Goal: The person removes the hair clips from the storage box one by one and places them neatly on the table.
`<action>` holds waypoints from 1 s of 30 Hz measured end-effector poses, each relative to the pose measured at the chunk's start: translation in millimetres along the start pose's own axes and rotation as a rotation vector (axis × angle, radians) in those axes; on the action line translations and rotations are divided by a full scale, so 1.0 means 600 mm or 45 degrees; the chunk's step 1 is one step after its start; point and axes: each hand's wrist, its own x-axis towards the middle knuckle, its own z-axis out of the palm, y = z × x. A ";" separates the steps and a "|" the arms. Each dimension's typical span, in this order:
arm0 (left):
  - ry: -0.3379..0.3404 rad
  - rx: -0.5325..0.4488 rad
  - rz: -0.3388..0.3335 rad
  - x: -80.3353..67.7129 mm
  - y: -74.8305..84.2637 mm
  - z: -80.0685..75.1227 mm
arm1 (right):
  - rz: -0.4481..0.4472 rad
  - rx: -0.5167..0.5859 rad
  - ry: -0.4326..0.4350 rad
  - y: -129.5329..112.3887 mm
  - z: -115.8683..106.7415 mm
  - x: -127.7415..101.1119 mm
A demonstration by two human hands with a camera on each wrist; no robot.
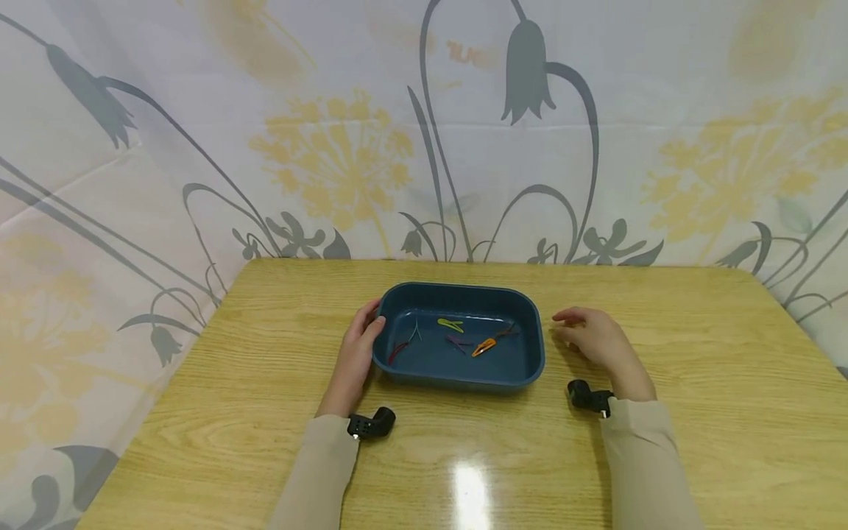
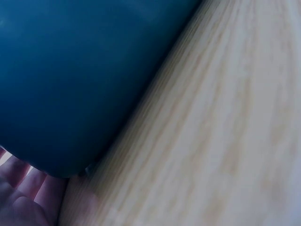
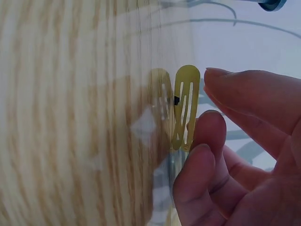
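My left hand [image 1: 361, 346] grips the left end of a dark blue plastic box [image 1: 459, 380], thumb over the rim; in the left wrist view its fingers [image 2: 28, 188] reach under the box's corner. On the box floor lie several hair clips, among them a yellow-green one [image 1: 450, 324], a purple one [image 1: 458, 341], an orange one [image 1: 483, 347] and a red one [image 1: 397, 352]. Right of the box, low over the table, my right hand [image 1: 599, 340] has bent fingers. They hold a yellow snap hair clip [image 3: 187, 89] at their tips, seen in the right wrist view but hidden from the head view.
Both hands and the box are on or above a wood-grain table [image 1: 252, 383]. Behind it hangs a white cloth [image 1: 464, 162] with grey and yellow flower prints. A black wrist camera [image 1: 373, 423] sits at the left cuff, another camera [image 1: 586, 397] at the right cuff.
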 end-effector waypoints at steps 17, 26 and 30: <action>0.002 -0.009 -0.006 0.003 -0.006 0.001 | -0.063 0.198 0.003 -0.020 -0.002 0.001; 0.003 -0.004 -0.014 -0.003 0.003 0.002 | -0.197 0.166 0.035 -0.048 -0.009 -0.005; 0.010 -0.004 -0.004 0.009 -0.016 -0.001 | -0.233 0.145 0.051 -0.059 -0.014 -0.010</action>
